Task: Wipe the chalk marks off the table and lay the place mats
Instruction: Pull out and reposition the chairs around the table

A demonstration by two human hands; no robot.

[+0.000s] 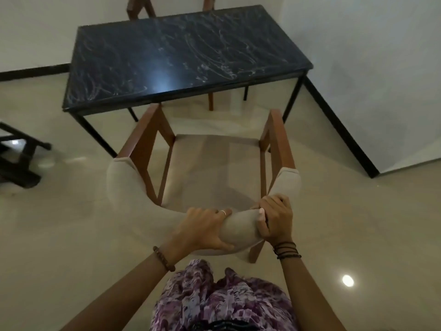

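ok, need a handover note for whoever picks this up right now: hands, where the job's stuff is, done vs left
Left hand: grips the padded top of the chair back.
Right hand: grips the same padded back, a bit further right.
Chair: faces the table, standing on the floor just off its near edge, arm fronts close to the table edge.
Table: dark top with pale streaks across it; chalk or stone pattern, cannot tell.
Second chair: at the far side.
No cloth and no place mats in view.
Done: nothing on show.
Left: wipe the top, lay the mats.
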